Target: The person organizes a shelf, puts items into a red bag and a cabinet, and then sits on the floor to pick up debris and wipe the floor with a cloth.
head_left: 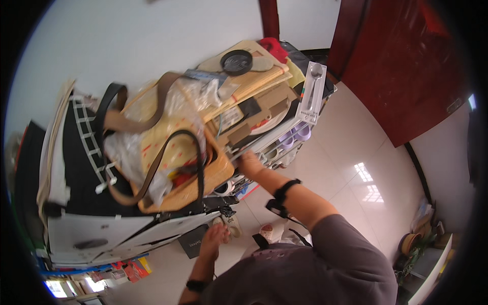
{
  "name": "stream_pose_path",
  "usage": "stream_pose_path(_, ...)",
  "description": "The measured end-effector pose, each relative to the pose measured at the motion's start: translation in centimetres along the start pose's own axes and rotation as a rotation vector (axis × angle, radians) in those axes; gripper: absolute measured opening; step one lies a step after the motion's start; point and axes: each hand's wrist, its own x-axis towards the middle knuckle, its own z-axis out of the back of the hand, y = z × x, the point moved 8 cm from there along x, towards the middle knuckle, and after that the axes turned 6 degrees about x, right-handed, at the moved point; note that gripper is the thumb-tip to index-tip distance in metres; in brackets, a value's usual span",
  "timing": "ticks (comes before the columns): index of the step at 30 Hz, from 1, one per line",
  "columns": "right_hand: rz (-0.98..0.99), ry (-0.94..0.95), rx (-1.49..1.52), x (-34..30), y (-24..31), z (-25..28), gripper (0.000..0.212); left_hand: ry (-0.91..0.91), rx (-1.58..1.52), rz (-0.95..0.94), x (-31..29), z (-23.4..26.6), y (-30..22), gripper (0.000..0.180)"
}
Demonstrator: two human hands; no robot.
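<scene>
My right hand [249,164] reaches to the front edge of a metal rack [292,121], just right of a tan handbag [221,170] with dark brown straps. Its fingertips are hidden there, so whether they grip anything does not show. My left hand [217,237] hangs lower, in front of the rack, with its fingers a little bent and apart and nothing seen in it. Clear plastic wrap and yellow red-patterned material [157,137] fill the bag. Next to it lie an opened brown cardboard box [277,99] and yellowish envelopes [254,86].
A boxed spoon [312,94] lies at the rack's right corner, and a round black lid [237,62] rests on the envelopes. Lilac shoes [300,133] sit on a lower tier. A dark shoebox [194,241] stands on the tiled floor. The red door [401,66] is at right.
</scene>
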Motion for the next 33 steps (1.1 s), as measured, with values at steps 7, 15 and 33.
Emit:
stream_pose_path(7,-0.005,0.649,-0.718,2.7,-6.1,-7.0,0.029,-0.253,-0.063,0.23,-3.6,-2.8,3.3,0.033)
stream_pose_path(15,-0.461,0.429,-0.604,4.4,-20.3,10.2,0.029,-0.214,-0.058,0.181,-2.1,-5.0,2.8,0.029)
stream_pose_path(33,0.294,0.229,-0.286,-4.8,0.3,-4.9,0.045,-0.08,-0.003,0.074,-2.9,-2.0,1.2,0.028)
